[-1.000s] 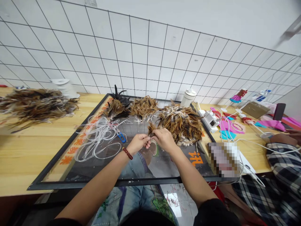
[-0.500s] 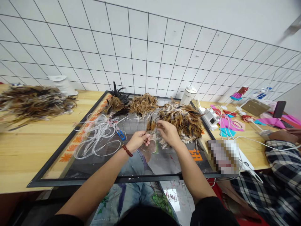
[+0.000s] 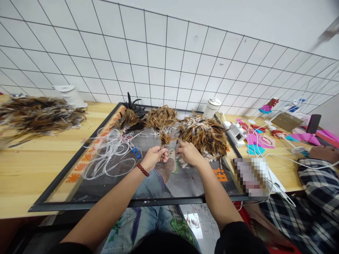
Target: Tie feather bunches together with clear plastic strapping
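My left hand is closed in a pinch on the base of a small bundle of brown feathers, whose tips point up and away from me. My right hand is just to its right, fingers bent and pressed together. A thin dark feather shows at those fingertips, though most of it is hidden. Right beside this hand lies a big heap of brown and black feathers. Behind the bundle sits a smaller brown feather pile, with a darker pile to its left.
A glass panel with a black frame lies on the wooden table. Tangled clear strip and blue-handled snips are at left. A white bottle, a charger and cables stand right. A co-worker's checked sleeve is far right.
The feather bundle in my left hand has shifted slightly left, away from my right hand. My right hand has come down a little and its fingers have drawn together.
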Demonstrator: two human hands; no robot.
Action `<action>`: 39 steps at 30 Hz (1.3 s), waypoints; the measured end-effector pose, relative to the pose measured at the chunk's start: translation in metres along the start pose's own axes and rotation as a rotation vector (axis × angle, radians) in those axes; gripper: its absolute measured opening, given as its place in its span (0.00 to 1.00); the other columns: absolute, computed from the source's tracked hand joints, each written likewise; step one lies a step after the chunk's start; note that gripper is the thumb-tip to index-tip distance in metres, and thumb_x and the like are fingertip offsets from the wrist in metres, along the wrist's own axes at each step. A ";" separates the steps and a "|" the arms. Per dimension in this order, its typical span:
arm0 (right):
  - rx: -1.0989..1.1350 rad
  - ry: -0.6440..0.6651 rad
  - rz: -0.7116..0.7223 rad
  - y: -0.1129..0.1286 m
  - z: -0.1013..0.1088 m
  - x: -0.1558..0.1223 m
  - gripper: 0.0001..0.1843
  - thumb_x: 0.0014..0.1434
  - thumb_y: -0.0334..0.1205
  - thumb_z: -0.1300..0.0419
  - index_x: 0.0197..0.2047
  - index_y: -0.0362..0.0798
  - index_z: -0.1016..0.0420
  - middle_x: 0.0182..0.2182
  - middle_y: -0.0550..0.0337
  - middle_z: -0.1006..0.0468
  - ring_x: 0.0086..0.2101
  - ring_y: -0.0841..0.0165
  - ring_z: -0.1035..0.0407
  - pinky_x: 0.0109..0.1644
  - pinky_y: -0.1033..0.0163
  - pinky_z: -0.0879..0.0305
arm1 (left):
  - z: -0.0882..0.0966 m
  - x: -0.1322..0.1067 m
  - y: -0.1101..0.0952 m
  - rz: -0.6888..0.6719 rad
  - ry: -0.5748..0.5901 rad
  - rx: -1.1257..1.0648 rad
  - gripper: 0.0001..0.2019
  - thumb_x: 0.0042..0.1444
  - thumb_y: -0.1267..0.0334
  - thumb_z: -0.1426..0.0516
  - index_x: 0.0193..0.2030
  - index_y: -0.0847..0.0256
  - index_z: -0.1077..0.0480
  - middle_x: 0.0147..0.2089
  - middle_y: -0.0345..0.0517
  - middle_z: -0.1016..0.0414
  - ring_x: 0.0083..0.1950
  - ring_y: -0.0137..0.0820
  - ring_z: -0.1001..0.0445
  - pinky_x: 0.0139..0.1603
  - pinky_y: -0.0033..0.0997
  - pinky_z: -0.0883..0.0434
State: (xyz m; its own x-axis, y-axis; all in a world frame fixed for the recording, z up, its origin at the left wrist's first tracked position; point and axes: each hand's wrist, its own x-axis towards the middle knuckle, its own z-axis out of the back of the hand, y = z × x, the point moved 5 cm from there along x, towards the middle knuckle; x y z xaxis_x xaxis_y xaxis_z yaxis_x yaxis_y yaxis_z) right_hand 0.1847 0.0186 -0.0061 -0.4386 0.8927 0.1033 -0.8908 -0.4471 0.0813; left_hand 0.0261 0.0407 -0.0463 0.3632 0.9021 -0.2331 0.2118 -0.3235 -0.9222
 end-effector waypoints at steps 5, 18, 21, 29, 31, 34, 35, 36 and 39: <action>0.010 -0.090 0.012 0.009 0.003 0.002 0.06 0.60 0.33 0.46 0.39 0.48 0.28 0.37 0.56 0.25 0.39 0.66 0.35 0.41 0.62 0.48 | -0.001 -0.001 -0.001 0.023 -0.033 -0.001 0.06 0.54 0.69 0.41 0.29 0.70 0.30 0.24 0.45 0.27 0.22 0.26 0.27 0.24 0.26 0.29; -0.005 -0.326 0.225 0.039 0.014 0.002 0.15 0.66 0.38 0.53 0.42 0.46 0.25 0.32 0.55 0.27 0.35 0.67 0.38 0.43 0.61 0.48 | -0.001 -0.001 0.001 0.046 -0.028 -0.009 0.08 0.50 0.67 0.37 0.28 0.70 0.29 0.25 0.49 0.25 0.23 0.27 0.26 0.26 0.26 0.27; -0.046 -0.314 0.192 0.039 0.014 0.003 0.16 0.66 0.39 0.53 0.39 0.46 0.25 0.31 0.55 0.28 0.34 0.67 0.39 0.43 0.61 0.49 | -0.001 -0.001 0.002 0.047 -0.038 -0.004 0.07 0.49 0.67 0.37 0.28 0.71 0.28 0.24 0.49 0.25 0.22 0.27 0.27 0.27 0.27 0.27; -0.117 -0.273 0.156 0.039 0.010 0.005 0.18 0.66 0.40 0.54 0.38 0.47 0.24 0.30 0.55 0.29 0.35 0.65 0.39 0.43 0.59 0.50 | -0.003 0.000 0.006 0.018 -0.035 0.070 0.07 0.46 0.68 0.36 0.23 0.70 0.27 0.22 0.48 0.26 0.21 0.26 0.28 0.26 0.26 0.28; -0.079 -0.278 0.153 0.038 0.008 0.005 0.18 0.67 0.41 0.55 0.39 0.48 0.24 0.30 0.55 0.29 0.35 0.65 0.38 0.44 0.59 0.49 | -0.004 0.001 0.007 0.007 -0.032 0.110 0.09 0.47 0.67 0.36 0.22 0.69 0.28 0.21 0.47 0.27 0.21 0.26 0.28 0.24 0.26 0.29; -0.040 -0.326 0.068 0.031 0.011 0.003 0.16 0.66 0.38 0.54 0.45 0.48 0.26 0.35 0.53 0.26 0.38 0.65 0.36 0.45 0.59 0.48 | -0.004 0.001 0.007 0.008 -0.047 0.122 0.11 0.49 0.65 0.37 0.21 0.67 0.31 0.19 0.44 0.29 0.19 0.25 0.30 0.22 0.25 0.31; -0.036 -0.351 0.005 0.026 0.012 0.003 0.15 0.66 0.37 0.54 0.47 0.48 0.27 0.37 0.52 0.25 0.39 0.64 0.36 0.45 0.59 0.48 | -0.003 0.000 0.006 0.008 -0.049 0.106 0.11 0.50 0.65 0.38 0.22 0.67 0.31 0.19 0.43 0.30 0.19 0.25 0.30 0.22 0.25 0.31; -0.034 -0.377 -0.068 0.021 0.014 0.001 0.15 0.65 0.36 0.54 0.48 0.47 0.28 0.38 0.51 0.25 0.40 0.63 0.35 0.45 0.59 0.48 | -0.003 -0.001 0.004 0.008 -0.049 0.080 0.11 0.51 0.64 0.38 0.22 0.67 0.32 0.19 0.43 0.30 0.19 0.25 0.30 0.22 0.25 0.31; 0.008 -0.419 -0.233 0.011 0.017 -0.001 0.14 0.64 0.39 0.51 0.49 0.47 0.30 0.40 0.51 0.26 0.42 0.61 0.35 0.46 0.59 0.46 | 0.000 -0.003 -0.001 0.015 -0.050 -0.035 0.09 0.52 0.64 0.39 0.27 0.68 0.31 0.24 0.45 0.27 0.24 0.26 0.27 0.27 0.27 0.29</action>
State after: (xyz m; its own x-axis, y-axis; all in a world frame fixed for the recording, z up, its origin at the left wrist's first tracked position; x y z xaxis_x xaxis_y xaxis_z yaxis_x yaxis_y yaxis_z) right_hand 0.1779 0.0116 0.0117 -0.1407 0.8704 0.4719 -0.9579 -0.2401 0.1571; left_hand 0.0251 0.0385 -0.0441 0.3209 0.9099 -0.2629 0.2384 -0.3462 -0.9074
